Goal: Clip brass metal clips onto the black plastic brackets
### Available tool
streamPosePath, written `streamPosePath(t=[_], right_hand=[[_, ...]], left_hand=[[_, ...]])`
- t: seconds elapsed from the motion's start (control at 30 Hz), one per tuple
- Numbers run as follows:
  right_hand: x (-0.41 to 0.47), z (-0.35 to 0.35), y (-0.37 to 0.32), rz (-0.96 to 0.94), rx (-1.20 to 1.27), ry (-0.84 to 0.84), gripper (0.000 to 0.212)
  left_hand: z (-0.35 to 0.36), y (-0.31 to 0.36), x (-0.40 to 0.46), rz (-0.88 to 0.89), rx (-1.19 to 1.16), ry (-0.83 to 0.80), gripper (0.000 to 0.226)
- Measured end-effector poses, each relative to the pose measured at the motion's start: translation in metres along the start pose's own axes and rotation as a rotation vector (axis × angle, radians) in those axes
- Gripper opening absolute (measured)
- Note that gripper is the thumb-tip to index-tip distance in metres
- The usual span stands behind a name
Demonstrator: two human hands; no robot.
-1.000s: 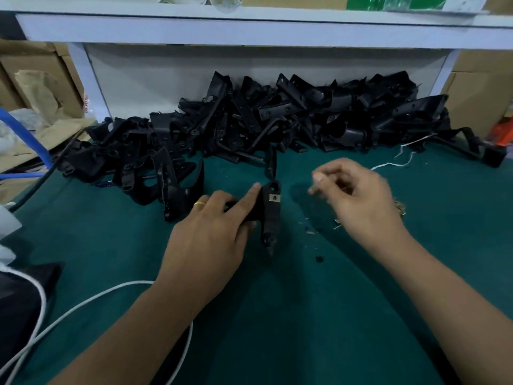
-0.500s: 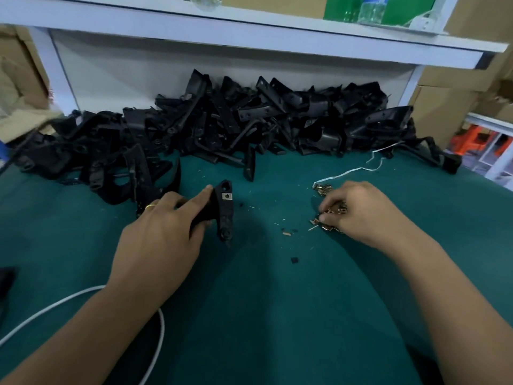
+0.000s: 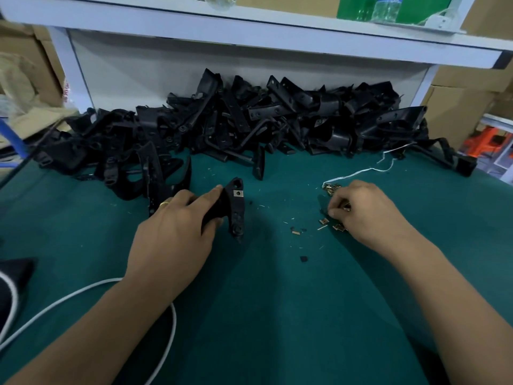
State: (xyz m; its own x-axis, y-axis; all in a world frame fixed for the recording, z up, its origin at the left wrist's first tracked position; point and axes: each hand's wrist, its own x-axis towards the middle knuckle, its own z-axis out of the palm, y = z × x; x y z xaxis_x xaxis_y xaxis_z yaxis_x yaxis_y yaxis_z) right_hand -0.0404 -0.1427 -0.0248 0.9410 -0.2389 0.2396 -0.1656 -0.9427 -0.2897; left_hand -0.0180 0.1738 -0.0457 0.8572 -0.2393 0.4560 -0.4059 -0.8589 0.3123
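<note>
My left hand (image 3: 177, 229) grips a black plastic bracket (image 3: 236, 209) standing on the green mat, index finger along its top. One brass clip (image 3: 238, 193) sits on the bracket's upper arm. My right hand (image 3: 363, 209) rests on the mat to the right, fingers curled down into a scatter of loose brass clips (image 3: 331, 187), pinching at one near the fingertips (image 3: 347, 208). More clips (image 3: 324, 221) lie just under the hand. A large pile of black brackets (image 3: 249, 123) runs along the back of the table.
A white cable (image 3: 172, 323) loops over the mat at the lower left. A white string (image 3: 369, 170) trails from the clips toward the pile. A white shelf (image 3: 249, 31) overhangs the back. Small black and brass bits (image 3: 304, 258) dot the mat between my hands.
My right hand dropped from mid-air onto the loose clips at the right and now picks among them. My left hand kept hold of the bracket. The view shifted right.
</note>
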Motion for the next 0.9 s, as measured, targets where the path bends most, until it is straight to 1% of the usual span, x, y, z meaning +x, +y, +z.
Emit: streamPosePath(t=[0.17, 0.23, 0.3, 0.43, 0.5, 0.57, 0.63, 0.7, 0.73, 0.8, 0.9], right_hand=[[0.000, -0.002, 0.003, -0.016, -0.032, 0.037, 0.010], [0.000, -0.005, 0.004, -0.032, -0.038, 0.019, 0.007], [-0.002, -0.007, 0.004, -0.024, -0.037, -0.015, 0.009], [-0.001, -0.004, 0.001, -0.023, -0.028, -0.014, 0.010], [-0.001, -0.002, -0.001, -0.035, -0.016, 0.004, 0.013], [0.000, -0.001, -0.002, -0.067, 0.052, 0.058, 0.016], [-0.003, -0.003, -0.010, -0.088, 0.245, 0.112, 0.016], [-0.009, -0.003, -0.027, -0.126, 0.588, 0.097, 0.012], [-0.014, -0.002, -0.038, -0.167, 0.770, 0.060, 0.010], [-0.023, 0.005, -0.060, -0.250, 1.045, -0.038, 0.007], [-0.035, 0.019, -0.082, -0.276, 1.297, -0.173, 0.014]], left_hand=[[0.001, -0.001, 0.000, -0.007, -0.016, -0.006, 0.054], [0.001, -0.002, 0.001, -0.013, -0.018, -0.009, 0.054], [0.001, -0.002, 0.000, -0.009, -0.023, -0.009, 0.054], [0.002, -0.002, 0.000, -0.002, -0.029, -0.012, 0.055], [0.002, -0.002, 0.000, -0.004, -0.035, -0.008, 0.055], [0.001, -0.002, 0.000, -0.006, -0.057, 0.001, 0.055], [0.000, -0.002, 0.000, 0.005, -0.090, 0.021, 0.056], [-0.001, 0.000, 0.000, 0.031, -0.135, 0.038, 0.058], [-0.002, 0.001, 0.000, 0.046, -0.161, 0.044, 0.059], [-0.002, 0.002, -0.001, 0.064, -0.204, 0.057, 0.061], [-0.001, 0.001, 0.000, 0.059, -0.228, 0.082, 0.063]])
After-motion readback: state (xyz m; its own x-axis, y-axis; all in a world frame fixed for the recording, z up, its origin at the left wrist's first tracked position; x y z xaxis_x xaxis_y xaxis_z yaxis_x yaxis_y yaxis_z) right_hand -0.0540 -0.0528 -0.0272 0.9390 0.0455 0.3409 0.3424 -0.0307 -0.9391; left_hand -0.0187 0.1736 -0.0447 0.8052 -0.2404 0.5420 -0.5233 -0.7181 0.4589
